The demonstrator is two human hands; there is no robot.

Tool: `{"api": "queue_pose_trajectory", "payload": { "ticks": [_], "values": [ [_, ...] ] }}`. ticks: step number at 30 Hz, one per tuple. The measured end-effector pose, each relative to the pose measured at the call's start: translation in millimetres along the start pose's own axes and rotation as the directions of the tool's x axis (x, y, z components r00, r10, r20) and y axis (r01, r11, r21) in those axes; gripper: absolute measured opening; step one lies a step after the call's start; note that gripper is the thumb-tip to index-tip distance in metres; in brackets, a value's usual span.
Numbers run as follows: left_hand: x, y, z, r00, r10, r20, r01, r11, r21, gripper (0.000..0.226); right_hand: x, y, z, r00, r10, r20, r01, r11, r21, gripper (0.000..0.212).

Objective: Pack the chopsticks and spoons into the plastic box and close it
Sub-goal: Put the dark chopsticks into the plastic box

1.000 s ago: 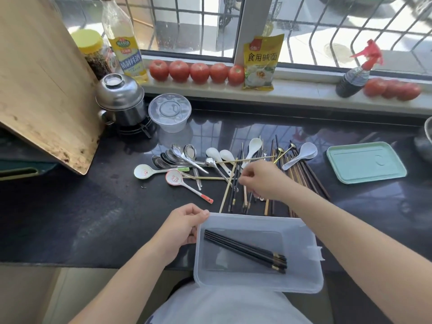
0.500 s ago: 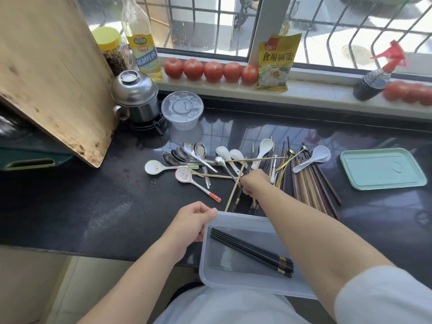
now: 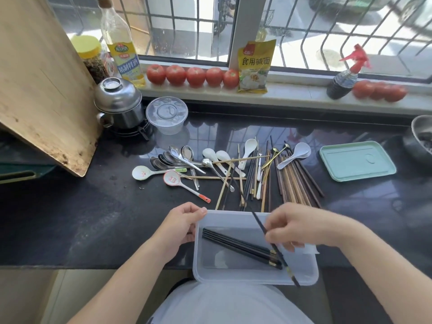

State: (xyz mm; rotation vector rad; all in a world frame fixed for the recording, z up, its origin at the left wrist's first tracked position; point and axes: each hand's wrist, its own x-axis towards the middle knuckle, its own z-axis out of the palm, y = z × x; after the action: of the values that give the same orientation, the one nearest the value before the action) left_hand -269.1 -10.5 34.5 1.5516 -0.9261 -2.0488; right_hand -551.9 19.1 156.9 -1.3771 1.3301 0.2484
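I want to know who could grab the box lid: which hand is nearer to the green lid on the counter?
Right. The right hand holds a black chopstick over the plastic box, below and left of the green lid; the left hand grips the box's far-left rim.

Single head-worn view, close, forward and down over the countertop point(image 3: 70, 218).

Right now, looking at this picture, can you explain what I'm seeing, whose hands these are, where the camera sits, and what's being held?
There is no machine: a person wears a camera on the head, looking down at their own hands. The left hand grips the rim of a clear plastic box at the counter's edge. The right hand pinches one black chopstick over the box, where other black chopsticks lie. Loose spoons and chopsticks remain on the counter, beside a green lid.
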Motion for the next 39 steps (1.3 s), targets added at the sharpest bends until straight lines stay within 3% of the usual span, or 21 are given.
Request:
{"api": "queue_pose_trajectory", "payload": {
  "ticks": [2, 5, 13, 16, 19, 23, 26, 28, 32, 36, 39],
  "values": [
    [1, 1, -2, 0.999, -0.027, 0.029, 0.027, 1.000, -0.015, 0.025, 9, 7, 31, 0.999, 0.046, -0.005, -0.045, 0.944, -0.326, 0.023],
    [1, 5, -3, 0.998, -0.038, 0.052, 0.039, 0.999, -0.018, 0.023, 47, 24, 68, 0.994, 0.039, -0.106, -0.101, 0.726, -0.681, 0.016],
    [0, 4, -2, 0.999, -0.038, 0.038, 0.039, 0.999, -0.012, 0.022, 116, 31, 91, 0.991, 0.044, -0.126, -0.129, 0.552, -0.824, 0.017],
    [1, 3, -2, 0.999, -0.039, 0.031, 0.040, 0.999, -0.009, 0.022, 117, 29, 90, 0.990, 0.082, -0.117, -0.142, 0.543, -0.828, 0.013],
    [0, 3, -2, 0.999, -0.034, 0.030, 0.034, 0.999, -0.011, 0.022, 103, 19, 83, 0.989, 0.092, -0.113, -0.145, 0.618, -0.772, 0.024],
    [0, 2, -1, 1.000, -0.018, 0.009, 0.018, 1.000, -0.002, 0.023, 66, -20, 43, 0.992, -0.061, -0.107, 0.010, 0.904, -0.427, 0.034],
    [-1, 3, 1, 1.000, 0.005, -0.006, -0.005, 1.000, 0.010, 0.023, 73, -40, -3, 0.927, -0.083, -0.365, 0.013, 0.982, -0.188, 0.034],
    [-3, 3, 3, 0.999, 0.023, -0.027, -0.022, 1.000, 0.021, 0.022, 110, -35, -30, 0.880, 0.063, -0.470, -0.097, 0.994, -0.050, 0.034],
    [-5, 4, 11, 0.993, 0.057, -0.107, -0.050, 0.997, 0.062, 0.022, 192, -15, -31, 0.815, 0.375, -0.441, -0.384, 0.920, 0.074, 0.026],
    [-6, 5, 15, 0.984, 0.071, -0.162, -0.054, 0.993, 0.109, 0.023, 222, -10, -15, 0.749, 0.489, -0.448, -0.383, 0.870, 0.309, 0.016],
    [-7, 6, 16, 0.984, 0.062, -0.166, -0.050, 0.996, 0.078, 0.022, 225, -13, -13, 0.736, 0.467, -0.489, -0.399, 0.884, 0.243, 0.012]
  ]
}}
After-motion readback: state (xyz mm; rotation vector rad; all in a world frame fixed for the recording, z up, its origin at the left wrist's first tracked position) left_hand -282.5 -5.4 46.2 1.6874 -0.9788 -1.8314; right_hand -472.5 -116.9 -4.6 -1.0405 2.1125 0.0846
